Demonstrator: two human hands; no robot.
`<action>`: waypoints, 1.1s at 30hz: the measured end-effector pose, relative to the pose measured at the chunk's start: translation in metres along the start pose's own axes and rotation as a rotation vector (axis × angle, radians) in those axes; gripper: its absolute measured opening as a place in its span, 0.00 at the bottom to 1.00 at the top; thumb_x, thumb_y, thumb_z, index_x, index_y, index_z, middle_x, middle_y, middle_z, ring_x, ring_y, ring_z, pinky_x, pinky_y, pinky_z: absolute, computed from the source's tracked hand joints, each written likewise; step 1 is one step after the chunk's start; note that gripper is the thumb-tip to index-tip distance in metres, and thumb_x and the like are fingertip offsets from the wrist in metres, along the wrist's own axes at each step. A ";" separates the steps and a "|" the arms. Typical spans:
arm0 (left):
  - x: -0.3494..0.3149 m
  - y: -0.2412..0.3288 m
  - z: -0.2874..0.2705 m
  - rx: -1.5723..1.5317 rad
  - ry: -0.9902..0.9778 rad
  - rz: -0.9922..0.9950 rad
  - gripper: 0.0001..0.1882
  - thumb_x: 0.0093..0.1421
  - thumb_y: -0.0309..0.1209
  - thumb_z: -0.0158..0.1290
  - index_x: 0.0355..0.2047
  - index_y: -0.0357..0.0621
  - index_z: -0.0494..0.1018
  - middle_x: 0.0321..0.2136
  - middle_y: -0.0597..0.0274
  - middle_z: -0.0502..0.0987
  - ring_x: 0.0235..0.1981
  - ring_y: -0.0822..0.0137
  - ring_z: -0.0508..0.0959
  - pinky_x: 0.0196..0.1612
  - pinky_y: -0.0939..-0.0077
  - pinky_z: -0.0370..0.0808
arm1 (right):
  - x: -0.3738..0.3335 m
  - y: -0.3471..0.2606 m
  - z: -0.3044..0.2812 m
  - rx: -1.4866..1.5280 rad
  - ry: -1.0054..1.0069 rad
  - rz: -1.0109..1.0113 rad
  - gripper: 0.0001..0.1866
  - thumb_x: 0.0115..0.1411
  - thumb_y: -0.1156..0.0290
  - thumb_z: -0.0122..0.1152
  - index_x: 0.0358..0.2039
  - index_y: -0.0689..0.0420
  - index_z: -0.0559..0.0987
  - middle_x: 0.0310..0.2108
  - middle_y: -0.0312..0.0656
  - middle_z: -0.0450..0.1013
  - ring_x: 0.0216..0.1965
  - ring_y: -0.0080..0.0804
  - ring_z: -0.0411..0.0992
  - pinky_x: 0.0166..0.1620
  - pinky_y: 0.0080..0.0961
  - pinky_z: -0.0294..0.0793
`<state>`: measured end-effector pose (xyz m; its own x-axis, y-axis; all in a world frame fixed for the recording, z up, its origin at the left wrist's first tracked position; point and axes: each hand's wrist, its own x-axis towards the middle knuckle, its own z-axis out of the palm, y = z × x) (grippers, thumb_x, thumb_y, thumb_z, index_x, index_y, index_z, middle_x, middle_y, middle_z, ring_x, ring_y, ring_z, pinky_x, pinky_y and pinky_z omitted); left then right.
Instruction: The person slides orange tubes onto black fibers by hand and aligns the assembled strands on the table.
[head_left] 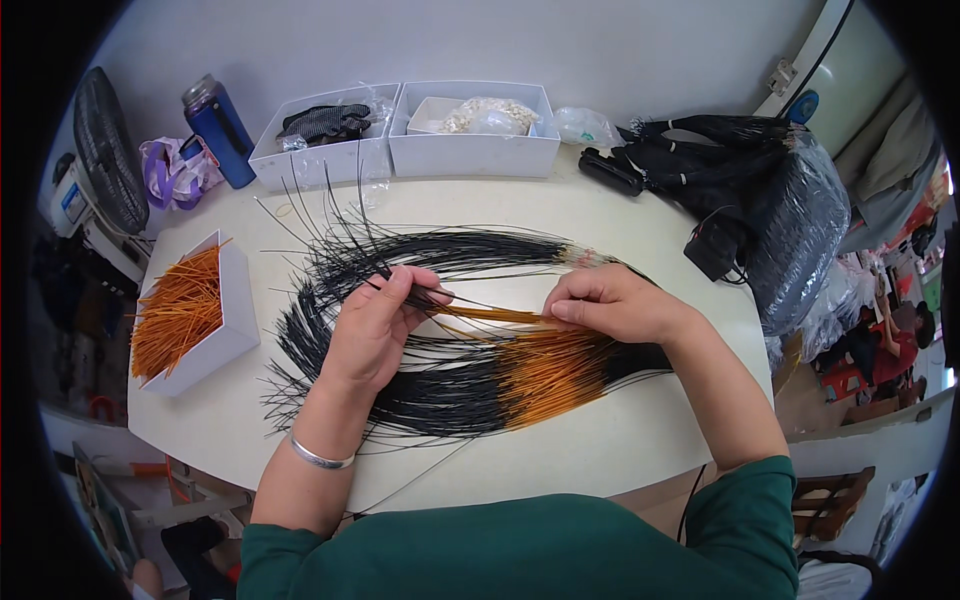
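Between my hands stretches a small bunch of thin black wires with orange sleeves [490,314] around their middle. My left hand [372,325] pinches the black part, and loose ends fan out beyond its fingers. My right hand [622,303] has its thumb and fingers closed on the bunch at the right end of the orange part. Below lies a thick bundle of black wires [435,402] with a wide band of orange sleeves [555,382]. Another bundle of black wires [460,245] curves across the table behind my hands.
At the left stands a white box [238,305] full of orange sleeves [182,312]. Two white trays [475,157], a blue bottle [222,135] and a purple-white bag [178,172] line the back. Black cable bundles [700,150] and a plastic-wrapped pack [795,220] occupy the right. A fan [105,150] is far left.
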<state>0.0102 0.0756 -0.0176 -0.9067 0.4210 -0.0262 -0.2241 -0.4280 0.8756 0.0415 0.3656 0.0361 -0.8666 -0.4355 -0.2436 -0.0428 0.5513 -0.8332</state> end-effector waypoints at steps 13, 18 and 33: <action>0.000 0.000 0.002 0.016 -0.030 0.033 0.16 0.69 0.39 0.43 0.39 0.39 0.72 0.33 0.58 0.78 0.39 0.66 0.78 0.50 0.70 0.72 | 0.006 -0.009 0.002 -0.183 -0.165 -0.122 0.10 0.61 0.68 0.58 0.39 0.59 0.79 0.33 0.42 0.76 0.37 0.32 0.73 0.45 0.26 0.70; 0.000 0.002 0.003 0.004 -0.007 0.022 0.17 0.69 0.40 0.42 0.39 0.39 0.73 0.32 0.59 0.78 0.39 0.66 0.78 0.50 0.69 0.72 | 0.005 -0.007 0.000 -0.341 -0.027 -0.250 0.09 0.59 0.69 0.59 0.36 0.60 0.79 0.31 0.45 0.75 0.35 0.38 0.73 0.44 0.30 0.70; -0.002 0.000 0.002 0.048 -0.022 -0.005 0.17 0.69 0.39 0.41 0.35 0.38 0.73 0.28 0.59 0.77 0.36 0.66 0.77 0.48 0.70 0.72 | -0.002 -0.008 0.001 -0.615 0.220 -0.320 0.04 0.57 0.73 0.59 0.30 0.60 0.77 0.28 0.45 0.74 0.32 0.45 0.73 0.36 0.34 0.72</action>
<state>0.0127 0.0765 -0.0160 -0.8974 0.4407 -0.0200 -0.2102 -0.3873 0.8976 0.0443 0.3615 0.0431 -0.8421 -0.5248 0.1244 -0.5265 0.7497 -0.4010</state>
